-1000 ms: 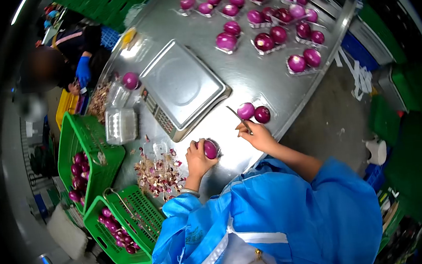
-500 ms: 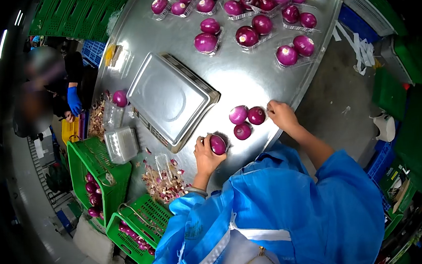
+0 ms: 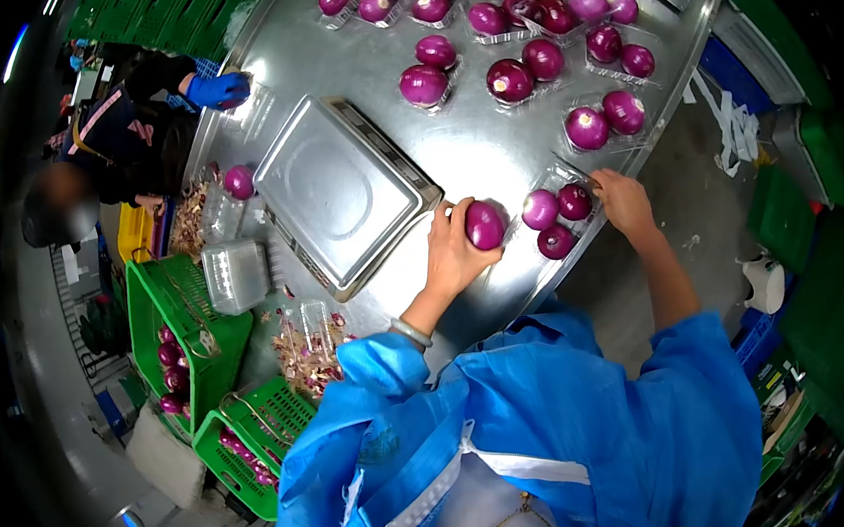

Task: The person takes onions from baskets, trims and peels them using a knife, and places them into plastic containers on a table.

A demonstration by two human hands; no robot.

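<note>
My left hand is wrapped round a red onion just right of the scale. A clear film or tray edge shows beside that onion. Three more red onions sit close together to its right, in what looks like a clear plastic tray. My right hand has its fingers closed at the tray's right edge, near the table's rim. The thin plastic is hard to make out under the fingertips.
A flat-topped scale stands left of my hands. Packed onions in clear trays cover the far table. Onion skins, empty clear containers and green crates lie left. A co-worker's blue glove rests at the table's far-left edge.
Both my hands have moved right and away from me. The held onion and the group of three shifted right with them. The co-worker's blue-gloved hand has come up onto the table edge.
</note>
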